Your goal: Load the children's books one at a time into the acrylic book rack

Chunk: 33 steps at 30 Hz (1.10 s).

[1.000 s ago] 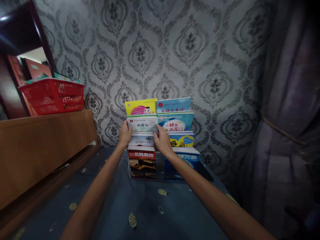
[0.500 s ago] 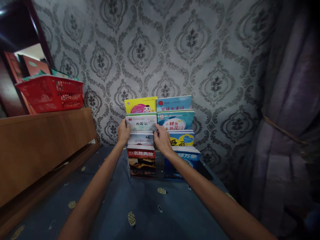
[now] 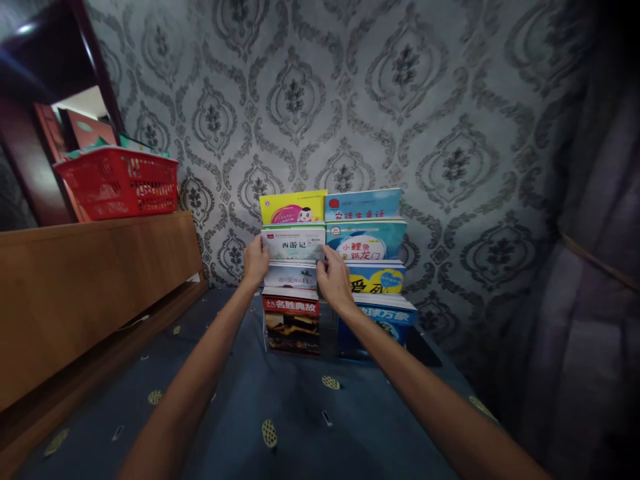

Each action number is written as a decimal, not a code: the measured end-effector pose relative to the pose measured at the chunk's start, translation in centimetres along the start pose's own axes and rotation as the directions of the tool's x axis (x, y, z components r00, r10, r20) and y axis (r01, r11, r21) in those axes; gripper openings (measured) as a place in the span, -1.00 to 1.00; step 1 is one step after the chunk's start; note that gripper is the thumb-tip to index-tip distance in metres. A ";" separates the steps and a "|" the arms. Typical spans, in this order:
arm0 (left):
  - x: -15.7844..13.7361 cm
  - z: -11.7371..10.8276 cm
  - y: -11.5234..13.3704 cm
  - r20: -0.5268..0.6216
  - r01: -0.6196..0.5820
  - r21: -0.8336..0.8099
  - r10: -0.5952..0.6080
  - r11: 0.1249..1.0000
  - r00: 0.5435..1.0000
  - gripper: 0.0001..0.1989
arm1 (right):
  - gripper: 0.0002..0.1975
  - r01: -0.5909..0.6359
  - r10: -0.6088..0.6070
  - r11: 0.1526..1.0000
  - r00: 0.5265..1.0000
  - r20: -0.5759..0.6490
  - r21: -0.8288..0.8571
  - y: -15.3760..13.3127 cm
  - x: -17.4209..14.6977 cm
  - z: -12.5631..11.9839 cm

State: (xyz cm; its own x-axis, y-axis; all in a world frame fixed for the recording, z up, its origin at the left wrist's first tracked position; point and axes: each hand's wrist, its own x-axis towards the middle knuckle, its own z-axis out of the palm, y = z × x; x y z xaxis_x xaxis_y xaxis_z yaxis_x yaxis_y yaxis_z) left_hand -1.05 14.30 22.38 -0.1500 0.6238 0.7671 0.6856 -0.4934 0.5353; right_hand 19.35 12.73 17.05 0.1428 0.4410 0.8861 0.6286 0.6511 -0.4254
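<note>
A white book (image 3: 294, 244) with black Chinese characters stands in the left column of a tiered book rack. My left hand (image 3: 257, 261) is closed on its left edge, and my right hand (image 3: 335, 279) pinches its lower right edge. Directly below it is a pale grey-blue book (image 3: 290, 276), and at the front a dark book with a red band (image 3: 293, 323). Behind rises a yellow book (image 3: 293, 207). The right column holds a light blue book (image 3: 363, 203), a teal book (image 3: 370, 241), a blue-and-yellow book (image 3: 377, 279) and a dark blue book (image 3: 387, 320), partly covered by my right arm.
The rack stands on a dark blue patterned cloth (image 3: 295, 400), close to a grey patterned wall (image 3: 345, 87). A red plastic basket (image 3: 117, 183) sits on a wooden board (image 3: 100, 267) at left. A curtain (image 3: 580, 320) hangs at right.
The whole view has shifted slightly, so the rack and hands appear a little further right. Both hands stay at the white book's edges.
</note>
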 end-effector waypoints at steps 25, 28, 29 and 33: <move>-0.2 -0.6 5.7 0.280 -0.426 0.513 0.323 0.745 0.904 -0.36 | -0.48 0.145 -0.142 0.978 0.989 0.037 -0.146 -2.1 0.7 -1.1; 0.0 -0.6 5.8 0.317 -0.446 0.546 0.318 0.709 0.893 -0.38 | -0.47 0.243 -0.223 0.939 0.969 0.104 -0.245 -3.2 1.7 -1.9; 0.1 -0.5 5.8 0.316 -0.446 0.552 0.319 0.704 0.894 -0.40 | -0.47 0.273 -0.246 0.923 0.960 0.130 -0.272 -3.4 2.1 -2.1; 0.3 -0.4 5.7 0.301 -0.432 0.574 0.311 0.696 0.901 -0.44 | -0.45 0.368 -0.306 0.873 0.924 0.229 -0.321 -3.7 3.6 -2.3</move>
State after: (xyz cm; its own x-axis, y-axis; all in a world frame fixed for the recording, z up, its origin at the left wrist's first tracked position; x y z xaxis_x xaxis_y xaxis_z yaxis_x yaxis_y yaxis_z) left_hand 2.50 11.49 25.80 0.2925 0.5915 0.7513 0.9507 -0.2645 -0.1619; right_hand 19.31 10.49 22.25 -0.2353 0.3496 0.9069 0.8462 0.5326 0.0143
